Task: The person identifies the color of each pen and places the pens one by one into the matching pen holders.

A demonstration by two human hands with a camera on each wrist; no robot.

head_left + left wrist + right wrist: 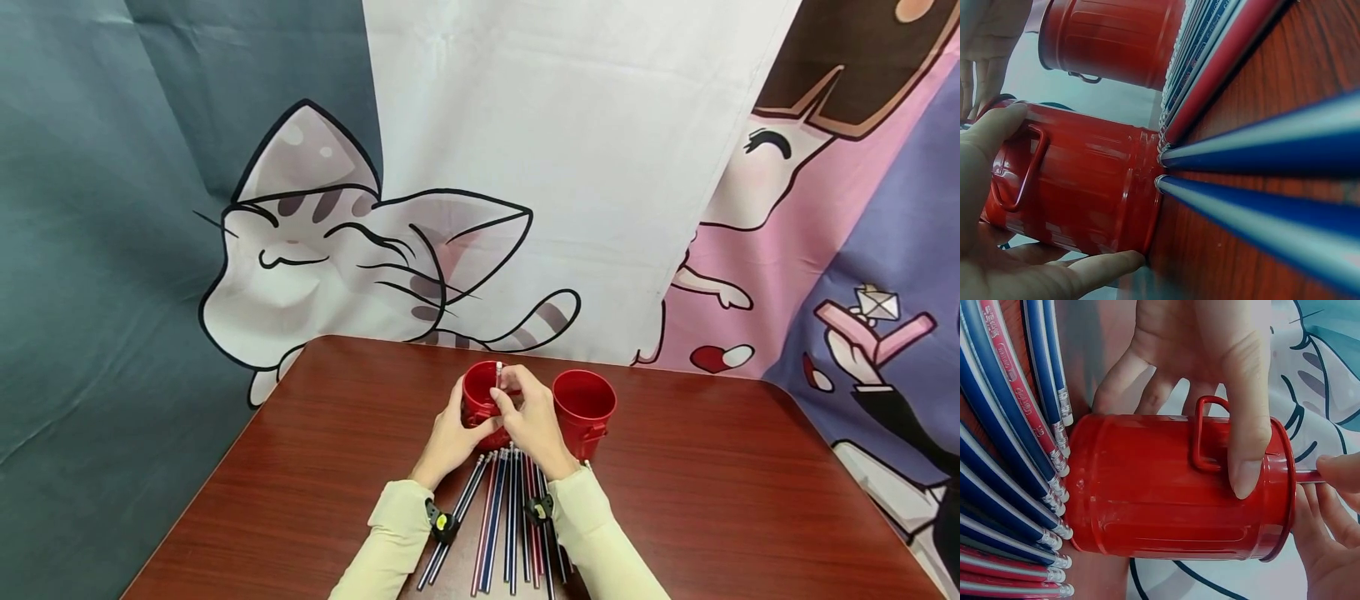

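My left hand [447, 440] grips a small red metal bucket [1172, 494] round its side, the thumb lying by the wire handle [1036, 169]. Over its rim my right hand [534, 423] pinches a pencil [498, 372] between thumb and fingers. The pencil stands upright, eraser end up, and its lower part is hidden inside the bucket. In the right wrist view, a short reddish stretch shows between rim and fingertips. Blue and red striped pencils [512, 517] lie fanned on the table below both hands, their eraser ends [1054, 540] close to the bucket's base.
A second red bucket [585, 402] stands upright just right of my right hand. The brown wooden table [315, 475] reaches back to a printed cloth backdrop [600, 167] with cartoon figures. Black straps with devices [444, 525] sit on both wrists.
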